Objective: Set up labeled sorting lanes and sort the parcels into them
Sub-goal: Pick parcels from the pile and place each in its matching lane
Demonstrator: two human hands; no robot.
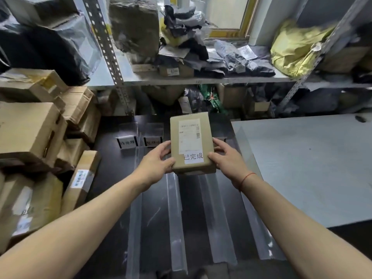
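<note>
Both hands grip one parcel (pixel 192 142), the left hand (pixel 159 160) clamped on its left edge and the right hand (pixel 225 158) on its right, holding it above the dark desk (pixel 112 178). A white sticker sits near the right thumb (printed 已完成). Clear dividers (pixel 175 200) run beneath the hands, and two lane labels (pixel 127 142) stand just beyond the left hand.

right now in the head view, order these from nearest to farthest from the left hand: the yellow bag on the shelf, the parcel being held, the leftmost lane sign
1. The parcel: gripped by the left hand on its left edge.
2. The leftmost lane sign: standing on the dark table, up and left of that hand.
3. The yellow bag: far right on the shelf, well beyond the table.
</note>
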